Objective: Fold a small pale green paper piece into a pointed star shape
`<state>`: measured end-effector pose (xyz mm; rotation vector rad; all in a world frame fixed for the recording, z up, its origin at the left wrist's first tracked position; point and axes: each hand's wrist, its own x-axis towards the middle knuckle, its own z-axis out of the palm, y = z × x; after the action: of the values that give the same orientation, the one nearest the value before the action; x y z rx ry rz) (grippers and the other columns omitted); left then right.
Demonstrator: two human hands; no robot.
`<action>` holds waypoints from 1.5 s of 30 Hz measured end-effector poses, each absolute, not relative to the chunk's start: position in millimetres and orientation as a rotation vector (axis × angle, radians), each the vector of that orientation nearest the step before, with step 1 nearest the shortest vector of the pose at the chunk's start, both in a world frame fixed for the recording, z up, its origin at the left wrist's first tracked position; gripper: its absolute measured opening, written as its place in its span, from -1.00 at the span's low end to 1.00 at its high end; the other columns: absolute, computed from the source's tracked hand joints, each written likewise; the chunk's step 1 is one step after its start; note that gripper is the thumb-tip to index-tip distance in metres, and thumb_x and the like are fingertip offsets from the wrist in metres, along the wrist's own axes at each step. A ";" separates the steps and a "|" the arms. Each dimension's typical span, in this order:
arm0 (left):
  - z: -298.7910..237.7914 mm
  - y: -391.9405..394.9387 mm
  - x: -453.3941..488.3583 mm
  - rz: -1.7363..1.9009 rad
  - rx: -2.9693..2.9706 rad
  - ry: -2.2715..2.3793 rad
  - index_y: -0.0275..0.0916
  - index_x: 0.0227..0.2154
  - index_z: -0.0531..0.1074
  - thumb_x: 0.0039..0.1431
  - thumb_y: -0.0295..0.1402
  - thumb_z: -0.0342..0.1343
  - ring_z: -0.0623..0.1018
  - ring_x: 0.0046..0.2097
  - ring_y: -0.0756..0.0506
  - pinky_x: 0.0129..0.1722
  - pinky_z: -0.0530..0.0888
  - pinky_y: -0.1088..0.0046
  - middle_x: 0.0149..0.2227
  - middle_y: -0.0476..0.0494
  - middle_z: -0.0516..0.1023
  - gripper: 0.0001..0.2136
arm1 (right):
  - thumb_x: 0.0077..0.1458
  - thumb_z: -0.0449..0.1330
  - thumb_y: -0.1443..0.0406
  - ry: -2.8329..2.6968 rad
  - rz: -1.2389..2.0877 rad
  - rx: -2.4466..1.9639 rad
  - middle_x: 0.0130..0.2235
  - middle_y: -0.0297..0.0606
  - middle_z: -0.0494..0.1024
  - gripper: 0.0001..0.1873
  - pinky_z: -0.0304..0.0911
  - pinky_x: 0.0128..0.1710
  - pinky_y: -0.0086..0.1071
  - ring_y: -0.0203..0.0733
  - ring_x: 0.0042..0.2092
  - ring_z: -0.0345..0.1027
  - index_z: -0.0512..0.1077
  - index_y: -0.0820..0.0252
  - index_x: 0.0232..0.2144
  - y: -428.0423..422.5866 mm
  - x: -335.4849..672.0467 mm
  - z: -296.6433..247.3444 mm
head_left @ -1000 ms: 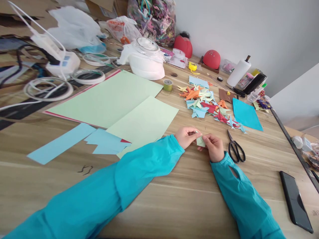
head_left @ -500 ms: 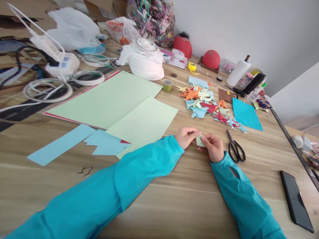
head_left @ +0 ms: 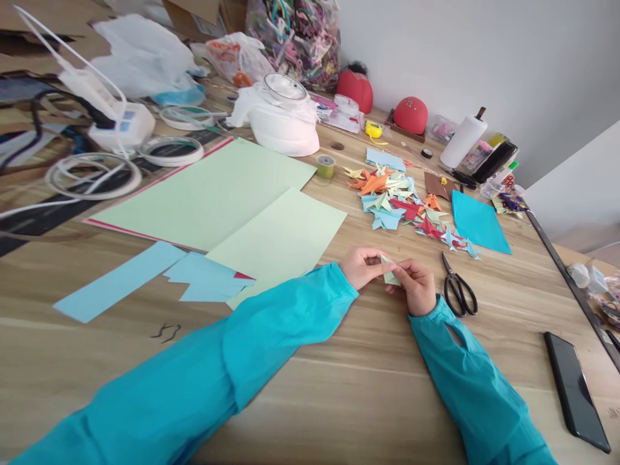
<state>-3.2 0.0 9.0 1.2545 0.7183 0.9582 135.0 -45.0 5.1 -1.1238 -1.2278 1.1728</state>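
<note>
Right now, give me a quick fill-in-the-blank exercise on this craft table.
The folded paper held between the left hand and right hand is pale ____.
The scissors lie on the table just ____ of the right hand.
The large green sheets lie to the ____ of both hands.
Missing words: green; right; left.

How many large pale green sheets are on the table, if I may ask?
2: a bigger sheet by the white appliance, a smaller sheet overlapping it; others may lie beneath.

Small pale-green folded paper [head_left: 390, 276], pinched above table.
</note>
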 end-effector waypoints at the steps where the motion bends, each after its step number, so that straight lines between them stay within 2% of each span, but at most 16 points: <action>1: 8.2 0.5 -3.2 0.961 1.262 0.719 -0.38 -0.55 0.46 -0.21 -0.26 0.23 0.42 -0.47 0.02 -0.45 0.37 0.51 -0.55 -0.06 0.43 -0.76 | -0.07 0.20 0.22 -1.233 1.168 -1.124 -0.65 -0.39 0.46 -0.83 0.28 -0.65 -0.46 -0.32 -0.64 0.33 0.38 0.24 -0.51 -45.3 135.0 5.5; 13: 8.9 0.9 -3.8 0.990 1.276 0.736 -0.38 -0.63 0.43 -0.19 -0.27 0.21 0.38 -0.54 0.06 -0.52 0.33 0.54 -0.60 -0.03 0.40 -0.78 | -0.07 0.19 0.21 -1.290 1.111 -1.146 -0.63 -0.38 0.47 -0.83 0.29 -0.64 -0.44 -0.30 -0.63 0.34 0.38 0.21 -0.52 -47.1 133.2 8.0; 21: 10.9 1.7 -5.2 0.961 1.254 0.695 -0.37 -0.65 0.45 -0.21 -0.21 0.22 0.39 -0.51 0.03 -0.49 0.39 0.51 -0.59 -0.03 0.38 -0.74 | -0.11 0.22 0.20 -1.227 1.137 -1.170 -0.64 -0.39 0.47 -0.82 0.27 -0.67 -0.44 -0.31 -0.65 0.32 0.39 0.21 -0.54 -47.3 133.8 8.3; 27: 11.1 -0.9 -5.3 0.909 1.073 0.625 -0.38 -0.55 0.48 -0.16 -0.18 0.18 0.46 -0.41 -0.03 -0.34 0.44 0.40 -0.51 -0.08 0.45 -0.71 | -0.10 0.22 0.23 -1.185 1.107 -1.165 -0.63 -0.40 0.47 -0.85 0.27 -0.68 -0.46 -0.33 -0.66 0.31 0.41 0.21 -0.53 -46.5 135.0 5.0; 32: 4.3 0.2 -4.1 0.917 0.896 0.583 -0.41 -0.47 0.48 -0.08 -0.11 0.10 0.46 -0.47 -0.04 -0.33 0.42 0.34 -0.55 -0.13 0.49 -0.63 | -0.10 0.22 0.21 -1.185 1.062 -1.171 -0.61 -0.39 0.47 -0.84 0.28 -0.67 -0.45 -0.33 -0.65 0.31 0.41 0.21 -0.50 -46.5 135.4 2.8; 40: 7.4 0.2 -4.9 1.015 0.947 0.600 -0.37 -0.51 0.49 -0.14 -0.17 0.17 0.45 -0.42 -0.01 -0.39 0.41 0.43 -0.50 -0.10 0.45 -0.70 | -0.03 0.16 0.20 -1.403 0.823 -1.244 -0.52 -0.31 0.52 -0.84 0.37 -0.53 -0.38 -0.26 -0.54 0.39 0.43 0.17 -0.44 -50.8 134.7 4.7; 45: 8.2 0.1 -5.9 1.098 1.278 0.624 -0.35 -0.57 0.49 -0.24 -0.32 0.26 0.41 -0.42 0.01 -0.46 0.36 0.51 -0.49 -0.09 0.42 -0.82 | -0.01 0.14 0.22 -1.485 0.783 -1.255 -0.51 -0.29 0.52 -0.85 0.36 -0.52 -0.39 -0.25 -0.53 0.40 0.43 0.17 -0.43 -51.6 135.1 5.1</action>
<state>-5.9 0.1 8.2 1.2780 0.6239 1.0981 135.1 -51.6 5.1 -1.2548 -1.4849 0.7827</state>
